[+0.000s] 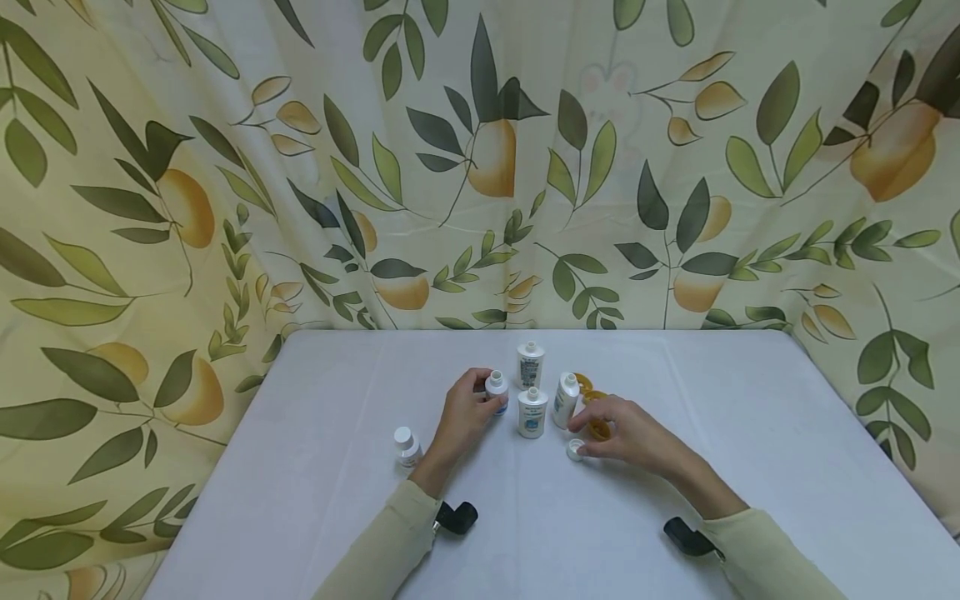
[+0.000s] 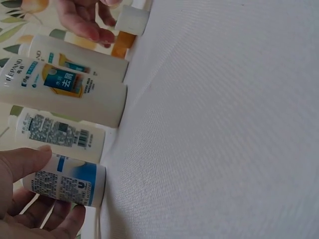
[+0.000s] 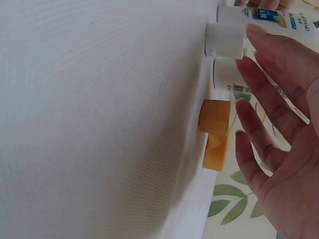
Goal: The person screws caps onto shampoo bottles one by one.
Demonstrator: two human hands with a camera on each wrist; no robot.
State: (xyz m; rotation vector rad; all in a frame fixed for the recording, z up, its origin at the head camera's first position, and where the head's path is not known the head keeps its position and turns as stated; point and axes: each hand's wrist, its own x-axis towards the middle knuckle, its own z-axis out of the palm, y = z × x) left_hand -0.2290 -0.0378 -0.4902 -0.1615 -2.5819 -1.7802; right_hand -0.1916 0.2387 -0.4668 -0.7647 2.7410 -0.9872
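My left hand (image 1: pixel 467 414) grips a small uncapped white bottle (image 2: pixel 70 183) with a blue label, thumb on one side and fingers on the other. Its base is close to the table. My right hand (image 1: pixel 628 432) has its fingers loosely spread. In the right wrist view, thumb and index fingertips are right by the top of a white cap (image 3: pixel 224 41) standing on the table. Between the hands stand three larger white bottles without caps: one in front (image 1: pixel 532 414), one behind it (image 1: pixel 530 367) and one to the right (image 1: pixel 566 400).
Several orange caps (image 3: pixel 215 116) lie on the table beyond my right fingers. A capped small white bottle (image 1: pixel 407 448) stands left of my left forearm. The white table (image 1: pixel 525 517) ends at a leaf-and-fruit patterned curtain (image 1: pixel 465 250). Black wrist devices (image 1: pixel 459 518) sit by both sleeves.
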